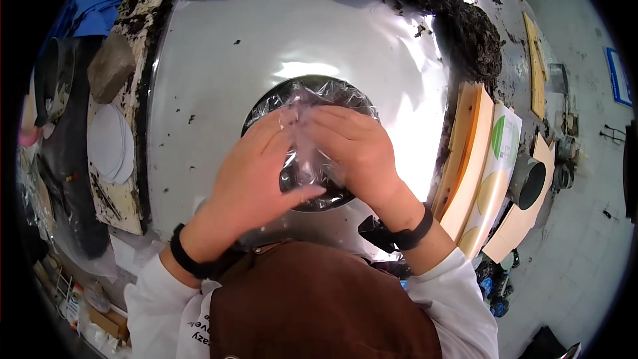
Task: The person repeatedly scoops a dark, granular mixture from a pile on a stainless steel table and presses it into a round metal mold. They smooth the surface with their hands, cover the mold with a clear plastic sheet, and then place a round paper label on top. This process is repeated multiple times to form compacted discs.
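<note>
We see a round dark bowl (312,103) sitting near the middle of a wide shiny metal table (219,60), a little toward the near edge. Clear plastic wrap (302,126) is stretched and crinkled over its mouth; what lies inside the bowl we cannot tell through the film and the hands.

Our left hand (256,173) lies flat over the near left part of the bowl, fingers spread and extended, pressing on the wrap rather than closing around it. Our right hand (355,149) rests over the right part, fingers loosely curved and pinching up a fold of the film at the centre. Both wrists carry black bands.

Along the far and far-right rim of the table lies a heap of dark soil (465,33), with crumbs scattered over the metal.

To the right, just beside the table edge, wooden boards (468,153) lean together with a pale sheet bearing green and yellow round shapes (498,159), and a grey tube (528,183) lies open-ended next to them. On the left, a soiled board holds a stack of white discs (109,143) and a brownish lump (109,66); a dark bucket (53,76) stands farther left.

The metal surface left and far of the bowl is bare apart from crumbs, giving room there.
</note>
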